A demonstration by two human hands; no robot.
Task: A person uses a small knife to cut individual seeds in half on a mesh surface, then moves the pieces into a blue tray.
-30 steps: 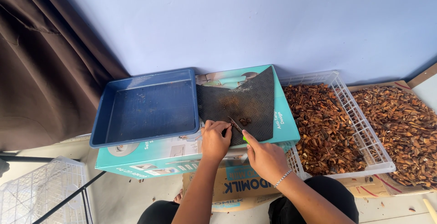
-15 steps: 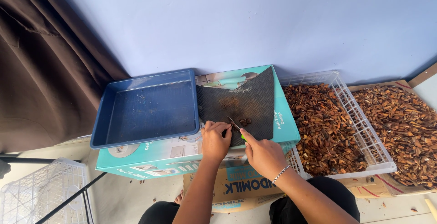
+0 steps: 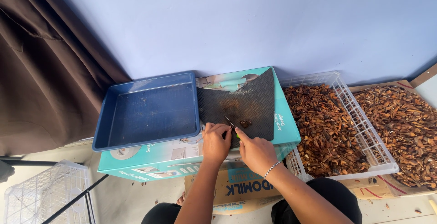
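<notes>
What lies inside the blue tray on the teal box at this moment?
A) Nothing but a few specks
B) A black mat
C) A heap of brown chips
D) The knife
A: the blue tray shows only its bare, lightly speckled floor, while the brown chips fill the white basket to the right and the black mat lies beside the tray.

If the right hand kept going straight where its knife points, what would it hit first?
Probably the small brown pieces just ahead of the right hand, lying on the black mat; beyond them only more mat, though depth is unclear.

Pale blue wall (image 3: 255,24), brown curtain (image 3: 41,69) at left.
</notes>
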